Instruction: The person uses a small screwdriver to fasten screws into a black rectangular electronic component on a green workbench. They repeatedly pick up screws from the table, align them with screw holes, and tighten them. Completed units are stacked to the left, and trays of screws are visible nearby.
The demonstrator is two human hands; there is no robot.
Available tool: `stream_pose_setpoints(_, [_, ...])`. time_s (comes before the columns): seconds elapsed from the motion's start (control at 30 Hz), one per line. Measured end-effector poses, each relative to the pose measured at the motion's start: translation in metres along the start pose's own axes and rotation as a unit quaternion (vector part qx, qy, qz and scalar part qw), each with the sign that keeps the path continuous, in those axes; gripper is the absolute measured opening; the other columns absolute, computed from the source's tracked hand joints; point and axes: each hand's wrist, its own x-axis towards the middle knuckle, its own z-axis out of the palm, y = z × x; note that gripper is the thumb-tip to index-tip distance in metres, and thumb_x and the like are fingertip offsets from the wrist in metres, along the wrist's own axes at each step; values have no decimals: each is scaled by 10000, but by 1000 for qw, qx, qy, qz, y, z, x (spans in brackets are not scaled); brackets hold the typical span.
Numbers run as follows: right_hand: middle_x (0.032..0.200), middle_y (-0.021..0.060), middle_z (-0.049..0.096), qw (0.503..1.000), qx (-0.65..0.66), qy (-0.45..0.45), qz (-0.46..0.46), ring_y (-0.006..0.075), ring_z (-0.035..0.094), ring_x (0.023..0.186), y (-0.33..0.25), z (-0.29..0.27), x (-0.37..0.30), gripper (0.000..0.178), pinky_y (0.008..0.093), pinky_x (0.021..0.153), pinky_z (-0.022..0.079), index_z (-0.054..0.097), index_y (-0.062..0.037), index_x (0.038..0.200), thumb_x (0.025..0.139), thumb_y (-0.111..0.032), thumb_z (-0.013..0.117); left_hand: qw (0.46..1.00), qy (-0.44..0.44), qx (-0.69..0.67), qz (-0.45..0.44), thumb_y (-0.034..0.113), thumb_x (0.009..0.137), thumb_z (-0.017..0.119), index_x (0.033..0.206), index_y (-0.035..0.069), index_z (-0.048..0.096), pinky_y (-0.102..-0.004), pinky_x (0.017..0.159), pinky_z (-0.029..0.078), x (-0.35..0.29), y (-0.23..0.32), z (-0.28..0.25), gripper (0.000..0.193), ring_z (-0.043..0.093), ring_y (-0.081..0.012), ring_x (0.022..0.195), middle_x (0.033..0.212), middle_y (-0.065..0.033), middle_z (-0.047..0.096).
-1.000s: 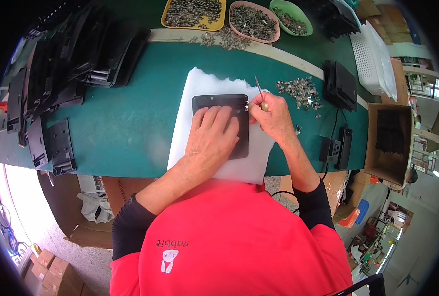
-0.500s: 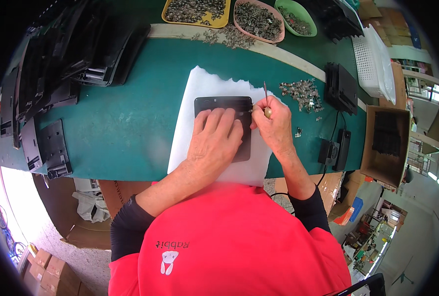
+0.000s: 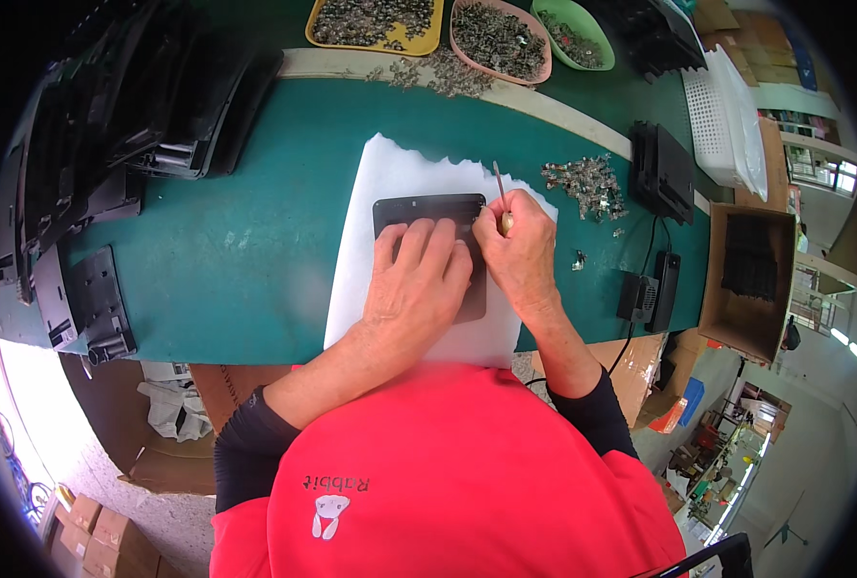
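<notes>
A flat black plastic panel with rounded corners lies on a white sheet with a torn far edge. My left hand rests on the panel, its fingers stretched out and slightly spread over the surface. At the panel's far right corner is my right hand, closed around a thin tool with a metal shaft and a rounded yellowish end. The shaft points up and away from the panel. The right thumb and fingertip meet at the panel's edge; whether a small part is pinched there is hidden.
Small metal clips lie heaped right of the sheet. Beyond are a yellow tray, a pink tray and a green bowl of small parts. Black plastic parts crowd the left. A cardboard box stands at the right edge.
My right hand has shifted slightly left, closer over the panel's corner, and the tool's shaft leans more to the left. My left hand stays on the panel. The whole view has shifted a little.
</notes>
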Motion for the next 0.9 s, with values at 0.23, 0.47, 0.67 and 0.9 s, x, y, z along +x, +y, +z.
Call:
stream_pose_setpoints(0.23, [711, 117, 604, 991, 83, -54, 84, 218, 568, 554, 5, 2, 0, 127, 339, 493, 433, 561, 16, 863, 828, -64, 653, 1000, -12, -10, -15, 110, 747, 678, 1073, -5, 597, -484, 974, 363, -3, 1, 1, 355, 490, -322, 1135, 1213, -175, 500])
stream_pose_setpoints(0.47, [764, 39, 601, 935, 257, -190, 153, 69, 535, 436, 12, -20, 15, 189, 210, 300, 311, 543, -21, 1015, 878, -49, 670, 999, -6, -43, -15, 186, 715, 757, 1083, 55, 613, -460, 967, 369, -1, -4, 1, 416, 488, -328, 1145, 1235, -159, 506])
stream_pose_setpoints(0.67, [785, 66, 616, 976, 137, -170, -12, 148, 618, 632, 24, -21, 27, 205, 312, 498, 455, 556, 6, 1070, 924, -127, 613, 999, 17, 2, -46, 188, 718, 770, 1083, 62, 617, -442, 933, 380, -1, 1, 1, 416, 500, -322, 1111, 1203, -139, 526])
stream_pose_setpoints(0.9, [866, 198, 640, 967, -15, -186, -176, 360, 642, 801, -1, -37, 2, 272, 431, 686, 502, 583, -7, 1188, 938, -71, 496, 982, -37, 72, -170, 200, 716, 775, 1083, 62, 641, -425, 868, 386, -11, 17, -10, 414, 511, -293, 1049, 1161, -98, 540])
